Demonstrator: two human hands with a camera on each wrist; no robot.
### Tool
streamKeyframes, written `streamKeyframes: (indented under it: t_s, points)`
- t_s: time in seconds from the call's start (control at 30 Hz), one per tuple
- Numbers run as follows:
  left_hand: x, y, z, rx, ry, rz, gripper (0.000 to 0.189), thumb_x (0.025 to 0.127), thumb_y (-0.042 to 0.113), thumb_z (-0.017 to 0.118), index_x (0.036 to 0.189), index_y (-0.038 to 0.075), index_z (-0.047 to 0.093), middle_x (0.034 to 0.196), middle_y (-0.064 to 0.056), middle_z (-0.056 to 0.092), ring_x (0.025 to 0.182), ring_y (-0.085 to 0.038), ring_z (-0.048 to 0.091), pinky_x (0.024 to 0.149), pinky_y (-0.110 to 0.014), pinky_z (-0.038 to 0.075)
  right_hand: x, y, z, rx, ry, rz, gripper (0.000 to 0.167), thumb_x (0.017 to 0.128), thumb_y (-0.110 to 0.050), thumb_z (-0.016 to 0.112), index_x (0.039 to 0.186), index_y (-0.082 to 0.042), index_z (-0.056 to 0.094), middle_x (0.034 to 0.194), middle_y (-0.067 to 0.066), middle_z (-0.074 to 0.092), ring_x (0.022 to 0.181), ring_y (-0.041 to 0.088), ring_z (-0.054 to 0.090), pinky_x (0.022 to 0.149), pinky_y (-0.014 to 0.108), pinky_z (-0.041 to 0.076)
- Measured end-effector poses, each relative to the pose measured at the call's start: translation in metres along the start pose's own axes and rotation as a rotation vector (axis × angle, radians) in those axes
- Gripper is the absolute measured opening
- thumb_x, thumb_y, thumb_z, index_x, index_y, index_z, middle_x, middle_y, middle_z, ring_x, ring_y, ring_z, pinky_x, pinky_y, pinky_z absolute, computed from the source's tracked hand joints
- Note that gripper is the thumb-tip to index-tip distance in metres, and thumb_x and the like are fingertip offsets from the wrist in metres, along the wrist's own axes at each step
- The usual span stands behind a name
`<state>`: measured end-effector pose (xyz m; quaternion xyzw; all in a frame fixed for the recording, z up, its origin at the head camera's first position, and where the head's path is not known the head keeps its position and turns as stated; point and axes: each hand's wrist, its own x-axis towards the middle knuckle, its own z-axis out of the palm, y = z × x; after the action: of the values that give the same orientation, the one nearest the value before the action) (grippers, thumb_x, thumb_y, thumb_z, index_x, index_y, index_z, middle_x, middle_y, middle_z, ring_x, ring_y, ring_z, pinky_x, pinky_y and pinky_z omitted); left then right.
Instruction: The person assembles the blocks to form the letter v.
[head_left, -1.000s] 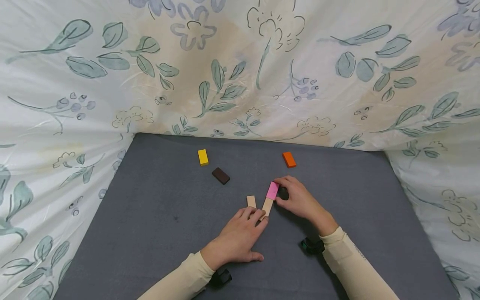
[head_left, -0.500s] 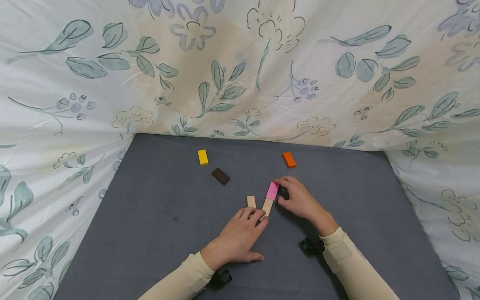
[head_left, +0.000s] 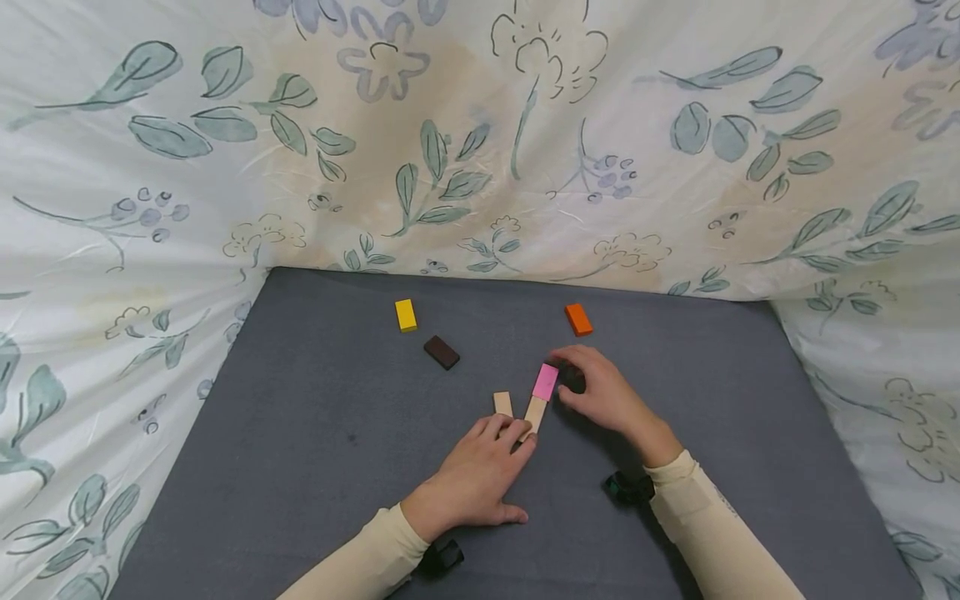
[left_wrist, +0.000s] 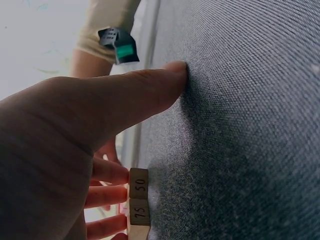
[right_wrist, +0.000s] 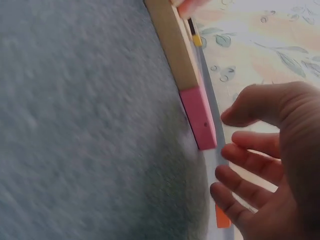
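"Resting its fingers, nearly straight, on two wood pieces, left wood block (head_left: 503,404) + right wood block (head_left: 536,411): that's L hand (head_left: 480,471), lower ctr of head view. Why there?"

"Prob. to stop them sliding, imo. It's pressing lightly at most, not grasping."

"And pink block (head_left: 545,382)?"

"Just right of ctr, end to end w/ right wood block, touching. Same slant, so prob. lined up on purpose."

"R hand (head_left: 603,392) got hold of it?"

"Nope. Head view's ambig., fingertips look right at its edge. R wrist cam shows a gap: thumb + fingers loosely bent, grasping nothing."

"L wrist cam any use?"

"Yep, nos. '50' and '75' on block ends right by the fingertips. Can't read those from the head cam, the hand's in the way."

"Others?"

"Yellow block (head_left: 406,316) + brown block (head_left: 442,352), ctr-left; orange block (head_left: 578,319), above R hand. All apart from the row, maybe to leave elbow room."
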<state>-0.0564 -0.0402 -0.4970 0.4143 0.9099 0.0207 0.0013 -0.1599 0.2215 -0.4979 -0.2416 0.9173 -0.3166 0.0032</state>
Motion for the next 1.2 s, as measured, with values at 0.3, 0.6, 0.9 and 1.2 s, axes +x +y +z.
streamKeyframes:
  t_s: [0.3,0.6,0.9,1.2]
  points:
    - [-0.001,0.0,-0.001,-0.014,0.013,0.012,0.102,0.079,0.08,0.082,0.153,0.015,0.058,0.155,-0.006,0.049,0.138,-0.024,0.045,0.118,-0.045,0.041,0.003,0.004,-0.018,0.012,0.007,0.022,0.06,0.092,-0.012,0.085,0.147,-0.003,0.063,0.144,0.015,0.063,0.128,0.034,0.059,0.104,0.057,0.054]
    - [-0.001,0.001,-0.004,-0.009,-0.012,0.0,0.101,0.08,0.08,0.081,0.154,0.015,0.057,0.154,-0.005,0.05,0.137,-0.024,0.045,0.118,-0.044,0.04,0.005,0.018,-0.034,0.026,0.016,0.044,0.055,0.092,-0.009,0.085,0.144,-0.006,0.065,0.143,0.015,0.062,0.119,0.04,0.062,0.101,0.062,0.053]
    - [-0.002,0.001,-0.004,-0.01,-0.019,-0.005,0.099,0.081,0.079,0.08,0.154,0.016,0.057,0.155,-0.004,0.049,0.137,-0.023,0.045,0.118,-0.043,0.04,0.013,0.034,-0.056,0.047,0.001,0.087,0.058,0.093,-0.007,0.083,0.147,-0.006,0.063,0.147,0.015,0.059,0.12,0.044,0.06,0.103,0.066,0.049]
    - [-0.002,0.0,-0.005,-0.014,-0.02,-0.004,0.099,0.081,0.079,0.08,0.155,0.016,0.057,0.155,-0.004,0.049,0.138,-0.023,0.044,0.119,-0.043,0.04,0.02,0.048,-0.059,0.067,-0.007,0.12,0.063,0.094,-0.004,0.083,0.152,-0.007,0.059,0.147,0.017,0.058,0.125,0.045,0.059,0.106,0.065,0.047]
